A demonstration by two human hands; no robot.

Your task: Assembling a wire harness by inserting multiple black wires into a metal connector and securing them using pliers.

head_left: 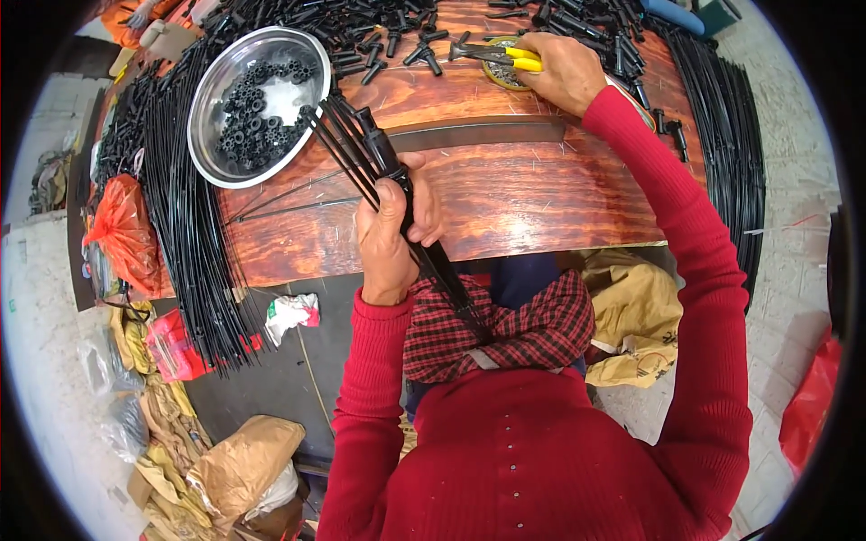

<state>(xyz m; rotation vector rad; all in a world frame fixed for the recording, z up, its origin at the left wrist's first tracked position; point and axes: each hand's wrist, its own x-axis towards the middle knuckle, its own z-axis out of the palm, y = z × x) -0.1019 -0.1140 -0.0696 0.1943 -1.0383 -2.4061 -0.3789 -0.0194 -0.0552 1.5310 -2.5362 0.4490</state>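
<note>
My left hand [386, 239] is closed around a bundle of thin black ribs with a black plastic sleeve, which looks like an umbrella frame [382, 151]. The bundle slants from the bowl's side down over my lap, its upper rib ends slightly spread. At the far side of the table, my right hand [570, 74] grips yellow-handled pincers [525, 61]. Their dark jaws point left, over a small round dish [492, 79] of tiny metal bits. The hand partly covers the handles. Left of the frame stands a metal bowl [200, 149] holding many black notched rings.
Black plastic sleeves [379, 45] lie heaped along the table's far side. Long black ribs hang over the left [185, 243] and right [722, 135] edges. A flat dark strip [487, 133] crosses the wooden table [541, 198]. Checked cloth [541, 316] covers my lap; bags [244, 460] lie at lower left.
</note>
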